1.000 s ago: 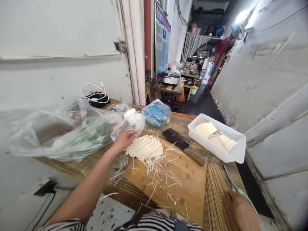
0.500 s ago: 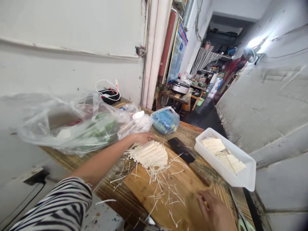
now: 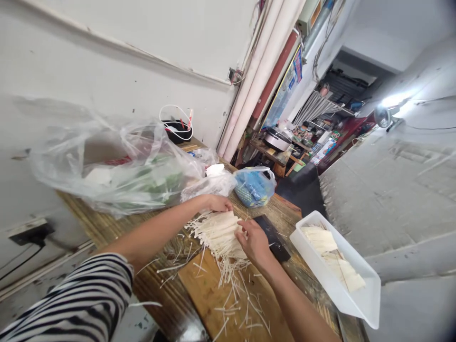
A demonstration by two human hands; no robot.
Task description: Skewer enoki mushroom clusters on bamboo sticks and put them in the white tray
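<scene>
A fan of pale enoki mushrooms [image 3: 217, 232] lies across the wooden cutting board [image 3: 199, 285], with loose stems strewn around it. My left hand [image 3: 219, 203] is at the far edge of the bunch, its fingers curled closed on the mushrooms there. From the right, my right hand [image 3: 253, 240] meets the side of the bunch with thumb and fingers pinched together. Whatever sits in that pinch is too small to make out. A dark flat block [image 3: 272, 237] lies just beyond my right hand.
A white plastic tray [image 3: 372, 297] on the right holds pale flat bundles with thin sticks. Bamboo skewers [image 3: 326, 313] lie beside it, partly behind my right forearm. A large clear bag [image 3: 117, 185] of greens and a blue bag [image 3: 254, 187] stand along the table's far side.
My right hand has moved from the near right of the board up to the mushrooms' right side. My left hand stays at their far edge. The view has tilted.
</scene>
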